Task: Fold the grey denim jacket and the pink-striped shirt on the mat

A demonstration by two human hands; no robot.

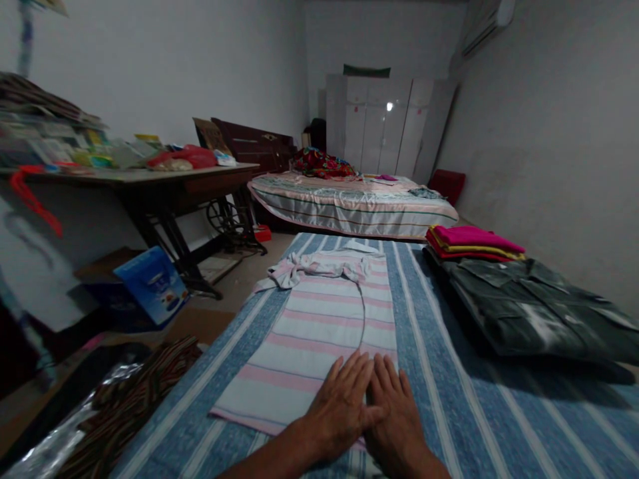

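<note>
Where the striped garment [319, 326] lies: spread on the blue striped cover [439, 406], its hem end near the person and its far end bunched.
How the cloth should handle: probably light, soft and limp, not fragile; it looks apt to wrinkle rather than hold a shape.
Where to grip it: the hem at its 2 near corners seems the surest hold; the bunched end would likely need gathering first.
Dark curved line on the cloth: a fold edge or a cord, I cannot tell which.
Left hand [344, 402]: palm down and flat on the cloth, fingers extended forward and close together, its thumb crossing onto the other hand; grasping nothing.
Right hand [394, 416]: flattened just beside it, fingers forward, also grasping nothing.
2 forearms: entering from the bottom edge and converging toward the hands.
Folded dark jacket [539, 306]: on the cover, well to the right.
</note>
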